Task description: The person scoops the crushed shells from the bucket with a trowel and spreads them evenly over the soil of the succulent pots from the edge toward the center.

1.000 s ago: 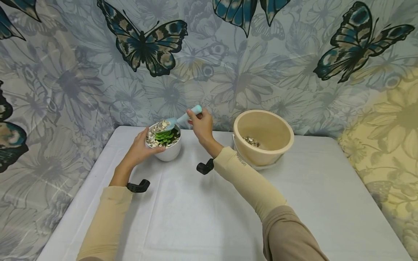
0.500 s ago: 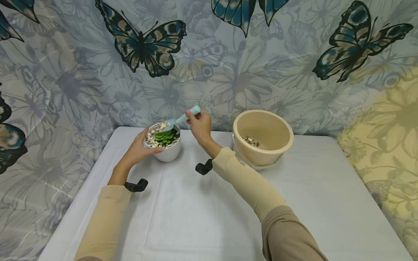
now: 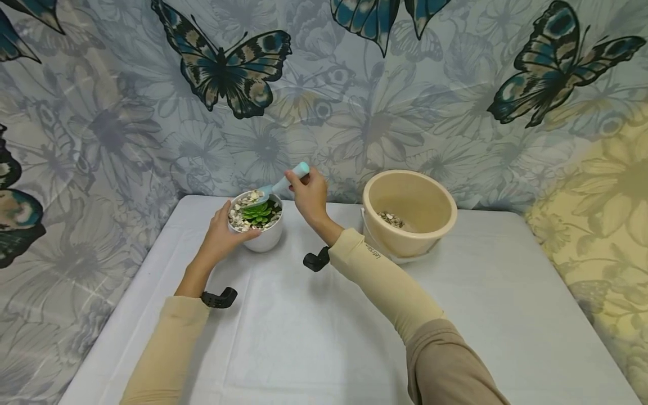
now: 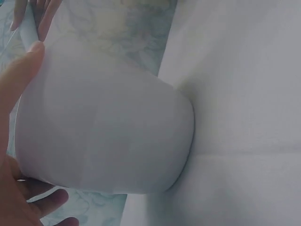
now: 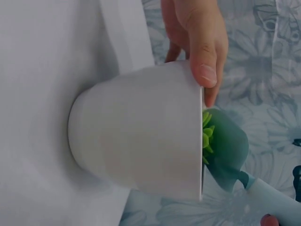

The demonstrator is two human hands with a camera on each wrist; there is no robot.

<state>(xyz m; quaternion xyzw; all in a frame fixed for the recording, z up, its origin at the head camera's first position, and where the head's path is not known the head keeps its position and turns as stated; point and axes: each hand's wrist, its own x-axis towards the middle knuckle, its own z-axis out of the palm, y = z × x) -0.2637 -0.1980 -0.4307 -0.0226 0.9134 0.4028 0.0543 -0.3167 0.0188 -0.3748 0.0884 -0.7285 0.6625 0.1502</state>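
Observation:
A small white pot (image 3: 265, 241) stands at the table's back left, holding a green succulent (image 3: 258, 215) and pale pebbles (image 3: 238, 218). My left hand (image 3: 220, 236) grips it, thumb at the near rim and fingers round the far left side. In my right hand (image 3: 313, 197) is the handle of a light blue trowel (image 3: 283, 183). Its blade (image 5: 229, 146) is tipped over the pot's opening, beside the succulent's leaves. The left wrist view is mostly filled by the pot's smooth wall (image 4: 108, 127), with fingers beneath. Whether pebbles lie on the blade is unclear.
A larger cream bucket (image 3: 409, 242) stands right of my right hand, with some pebbles (image 3: 391, 219) at its bottom. A white cloth (image 3: 283, 337) covers the table. Behind it hangs a butterfly-patterned fabric (image 3: 324, 112), close to the table's back edge.
The pot and my left hand have shifted slightly right and nearer. The trowel handle has moved a little left, its blade staying over the pot. The bucket stays in place.

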